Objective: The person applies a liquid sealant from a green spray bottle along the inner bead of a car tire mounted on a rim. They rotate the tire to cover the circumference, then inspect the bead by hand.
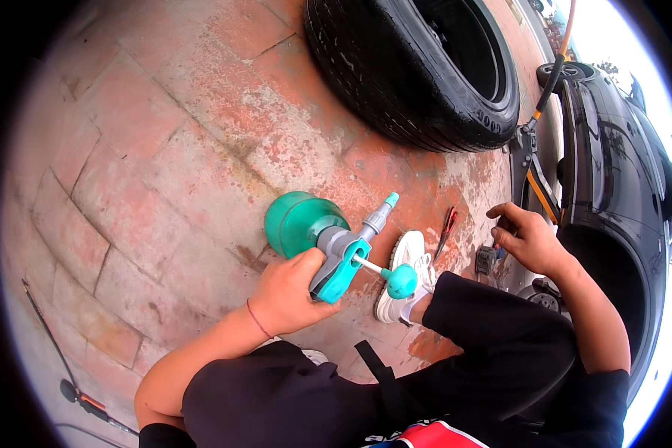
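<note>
My left hand [295, 293] is wrapped round the handle of a pump sprayer [298, 224] with a green round bottle, a grey neck and nozzle and a teal T-shaped plunger. The sprayer is tilted over the paving in front of me, its plunger pulled partly out. Off to the right, my right hand [526, 237] hangs in the air near the car, fingers loosely bent and apart, nothing visible in it. Beyond the sprayer a wet black tyre [418, 75] lies on the ground. A red-handled tool [446, 233] rests on the paving past my white shoe [404, 276].
A dark car [612, 164] stands along the right, with a jack [528, 160] beside it and an exposed wheel hub [545, 295] near my right forearm. A small dark block-shaped part [486, 260] lies near the hub. An air hose with a gun-like fitting [86, 403] lies at lower left.
</note>
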The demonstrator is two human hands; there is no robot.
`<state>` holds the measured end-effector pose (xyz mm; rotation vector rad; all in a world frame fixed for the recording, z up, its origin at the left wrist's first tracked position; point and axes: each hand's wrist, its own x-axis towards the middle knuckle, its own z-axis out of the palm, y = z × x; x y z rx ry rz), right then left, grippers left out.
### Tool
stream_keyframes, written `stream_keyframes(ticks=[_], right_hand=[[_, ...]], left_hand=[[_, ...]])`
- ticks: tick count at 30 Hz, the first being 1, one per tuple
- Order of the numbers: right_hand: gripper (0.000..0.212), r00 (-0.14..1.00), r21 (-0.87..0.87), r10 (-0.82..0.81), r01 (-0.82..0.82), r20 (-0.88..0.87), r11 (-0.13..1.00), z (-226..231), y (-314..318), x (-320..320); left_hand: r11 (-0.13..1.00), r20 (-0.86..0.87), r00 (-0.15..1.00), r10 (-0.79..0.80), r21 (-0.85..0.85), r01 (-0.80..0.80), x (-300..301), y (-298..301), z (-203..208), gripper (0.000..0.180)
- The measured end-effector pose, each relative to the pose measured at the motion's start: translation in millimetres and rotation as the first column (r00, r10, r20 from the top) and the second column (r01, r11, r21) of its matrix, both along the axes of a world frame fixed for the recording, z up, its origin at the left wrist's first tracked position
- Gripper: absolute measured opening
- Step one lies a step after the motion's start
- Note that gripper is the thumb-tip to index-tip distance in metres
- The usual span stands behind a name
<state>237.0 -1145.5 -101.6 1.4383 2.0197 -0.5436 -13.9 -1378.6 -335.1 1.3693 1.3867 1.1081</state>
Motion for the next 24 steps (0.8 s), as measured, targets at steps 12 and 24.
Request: stream_keyframes(ticks=[12, 24], right_hand=[[0.036, 0.993, -0.128, 0.114, -0.118, -0.038, 0.985, -128, 21, 174], [0.037, 0.739, -0.573, -0.498, 0.187, -0.454, 0.798, -221, -34, 214]], left_hand=[[0.923, -0.070, 0.996, -0.062, -0.384, 0.030, -13, 0, 35, 0.028], [0.722, 0.002, 0.995, -0.104, -0.688, 0.077, 55, 77, 149, 0.040]])
